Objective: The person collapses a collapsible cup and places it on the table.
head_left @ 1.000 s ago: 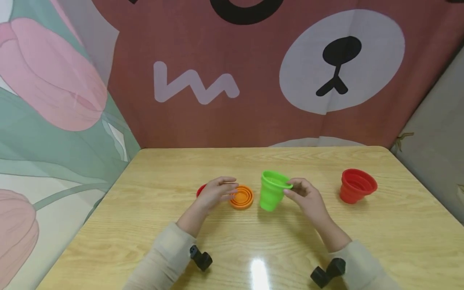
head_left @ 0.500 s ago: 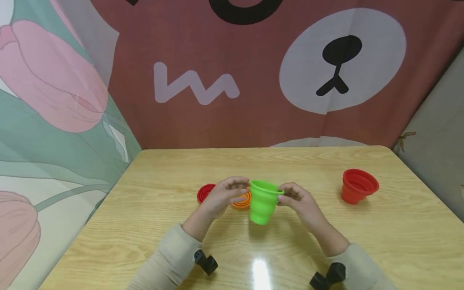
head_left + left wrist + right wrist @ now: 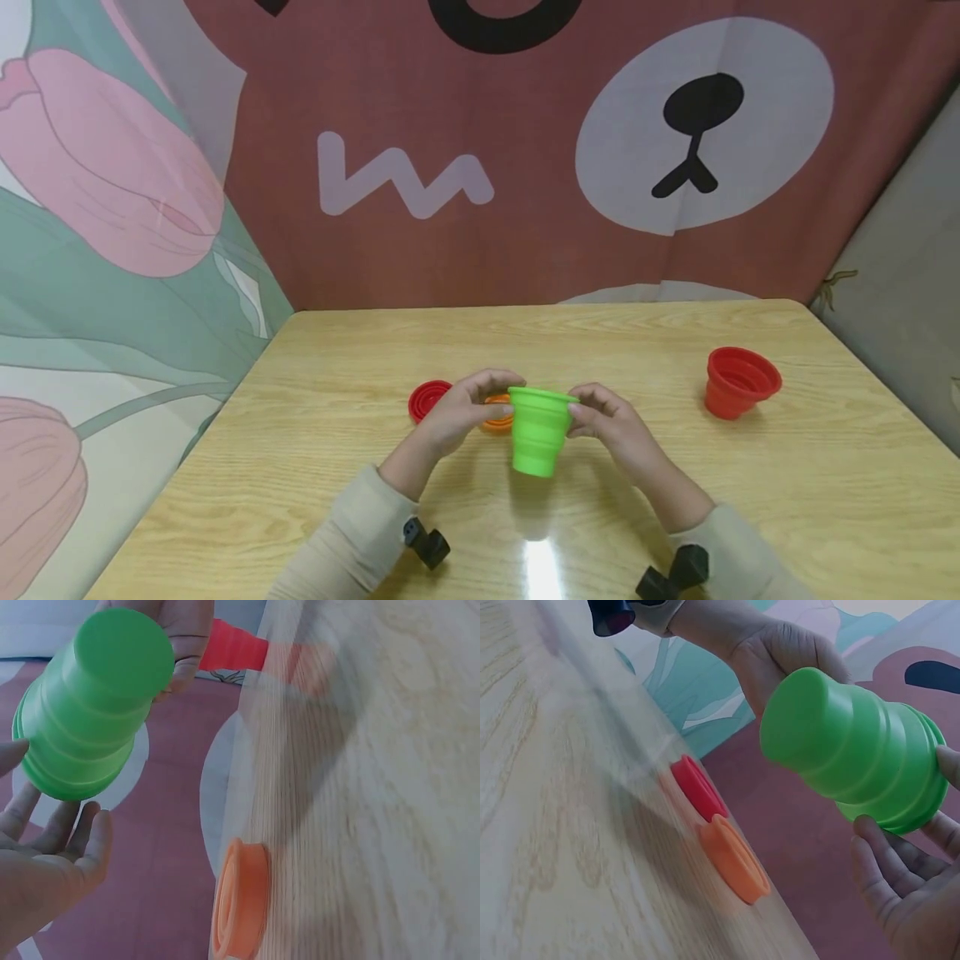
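Note:
A green collapsible cup (image 3: 538,433), extended to full height, is held in the air above the table, tilted slightly. My left hand (image 3: 456,417) pinches the left side of its rim; in the left wrist view the thumb and fingertips meet the cup's wide end. On the opposite side my right hand (image 3: 618,429) grips the rim between thumb and fingers. Just behind the cup lies an orange collapsed cup (image 3: 495,415), partly covered by the left hand and the green cup. Beside it, to the left, sits a red collapsed cup (image 3: 428,400).
A red extended cup (image 3: 738,385) stands on the right side of the wooden table (image 3: 300,467). Behind the table hangs a brown cloth (image 3: 420,258) with a cartoon face. Each sleeve carries a small black wrist camera.
The green cup has moved left and toward the person, held by the right hand. My left hand has shifted slightly right and taken hold of its rim, uncovering the red collapsed cup.

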### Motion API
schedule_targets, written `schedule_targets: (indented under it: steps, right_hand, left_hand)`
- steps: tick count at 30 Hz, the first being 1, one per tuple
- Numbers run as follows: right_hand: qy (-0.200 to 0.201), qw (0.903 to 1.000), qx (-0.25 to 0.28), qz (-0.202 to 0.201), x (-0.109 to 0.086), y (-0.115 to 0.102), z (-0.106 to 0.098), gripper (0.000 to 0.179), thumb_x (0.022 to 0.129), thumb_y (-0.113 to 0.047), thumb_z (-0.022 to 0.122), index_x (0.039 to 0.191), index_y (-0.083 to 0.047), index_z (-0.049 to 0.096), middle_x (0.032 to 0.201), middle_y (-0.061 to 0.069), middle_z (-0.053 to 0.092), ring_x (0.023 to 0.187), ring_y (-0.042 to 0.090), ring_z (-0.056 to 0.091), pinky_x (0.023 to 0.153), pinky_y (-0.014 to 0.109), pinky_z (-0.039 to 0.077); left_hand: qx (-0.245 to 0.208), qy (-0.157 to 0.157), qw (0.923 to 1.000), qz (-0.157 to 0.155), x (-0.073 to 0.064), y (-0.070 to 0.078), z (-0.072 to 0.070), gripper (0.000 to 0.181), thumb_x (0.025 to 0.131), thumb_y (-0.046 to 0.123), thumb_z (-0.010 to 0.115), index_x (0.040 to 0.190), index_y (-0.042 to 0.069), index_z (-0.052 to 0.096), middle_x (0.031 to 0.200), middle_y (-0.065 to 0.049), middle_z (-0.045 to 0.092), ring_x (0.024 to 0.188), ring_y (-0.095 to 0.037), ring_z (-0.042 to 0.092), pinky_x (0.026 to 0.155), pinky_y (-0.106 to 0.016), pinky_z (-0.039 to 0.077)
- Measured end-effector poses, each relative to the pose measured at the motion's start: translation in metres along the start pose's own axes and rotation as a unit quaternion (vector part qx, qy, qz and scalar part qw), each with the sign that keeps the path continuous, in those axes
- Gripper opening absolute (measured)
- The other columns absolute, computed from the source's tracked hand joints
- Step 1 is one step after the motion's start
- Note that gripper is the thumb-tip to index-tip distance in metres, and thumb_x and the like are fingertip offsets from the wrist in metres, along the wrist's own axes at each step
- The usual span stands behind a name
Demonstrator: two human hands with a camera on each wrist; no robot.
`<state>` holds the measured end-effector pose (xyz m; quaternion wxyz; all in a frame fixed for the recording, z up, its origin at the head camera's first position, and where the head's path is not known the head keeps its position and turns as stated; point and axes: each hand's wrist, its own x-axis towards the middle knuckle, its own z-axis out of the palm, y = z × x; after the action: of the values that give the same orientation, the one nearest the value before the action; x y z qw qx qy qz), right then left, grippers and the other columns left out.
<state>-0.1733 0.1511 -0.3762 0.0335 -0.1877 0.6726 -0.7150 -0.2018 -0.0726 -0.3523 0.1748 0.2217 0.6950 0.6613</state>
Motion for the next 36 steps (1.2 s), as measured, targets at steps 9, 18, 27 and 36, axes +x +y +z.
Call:
schedule_targets:
  steps: [9, 18, 27, 36]
  right_hand:
    - [-0.006, 0.9994, 0.008, 0.032, -0.0013, -0.0001, 0.0024, 0.020, 0.089, -0.018, 0.046, 0.095, 0.001, 0.049, 0.082, 0.005, 0.055, 0.070, 0.017, 0.056, 0.069, 0.036, 0.047]
    - [-0.061, 0.9981, -0.002, 0.015, -0.0010, -0.0009, -0.0017, 0.019, 0.090, -0.014, 0.043, 0.101, 0.001, 0.048, 0.086, 0.009, 0.055, 0.073, 0.019, 0.057, 0.070, 0.040, 0.047]
    - [-0.066, 0.9932, -0.094, 0.017, 0.0005, -0.0053, -0.0049, 0.035, 0.080, -0.012, 0.061, 0.109, 0.003, 0.050, 0.106, 0.015, 0.050, 0.096, 0.028, 0.051, 0.078, 0.034, 0.045]
    - [-0.074, 0.9927, -0.095, -0.015, 0.0022, -0.0071, -0.0034, 0.022, 0.075, -0.006, 0.064, 0.092, 0.005, 0.054, 0.089, 0.007, 0.056, 0.086, 0.017, 0.053, 0.075, 0.029, 0.045]
  left_hand:
    - [0.024, -0.017, 0.9991, 0.030, -0.0027, -0.0018, 0.0013, 0.037, 0.078, 0.003, 0.060, 0.113, 0.000, 0.051, 0.109, -0.008, 0.053, 0.106, -0.023, 0.046, 0.087, -0.035, 0.039]
    - [0.002, -0.008, 0.9981, 0.062, -0.0026, -0.0045, 0.0002, 0.032, 0.075, -0.003, 0.062, 0.105, -0.006, 0.053, 0.094, -0.004, 0.057, 0.086, -0.020, 0.052, 0.070, -0.033, 0.046]
    - [-0.022, -0.034, 0.9968, 0.069, -0.0025, -0.0080, -0.0044, 0.034, 0.074, 0.001, 0.063, 0.103, -0.011, 0.049, 0.088, -0.002, 0.057, 0.081, -0.016, 0.052, 0.070, -0.034, 0.047]
    - [-0.008, -0.072, 0.9953, 0.065, -0.0029, -0.0083, -0.0033, 0.036, 0.076, 0.002, 0.061, 0.105, -0.014, 0.046, 0.086, -0.001, 0.055, 0.081, -0.013, 0.051, 0.071, -0.027, 0.045]
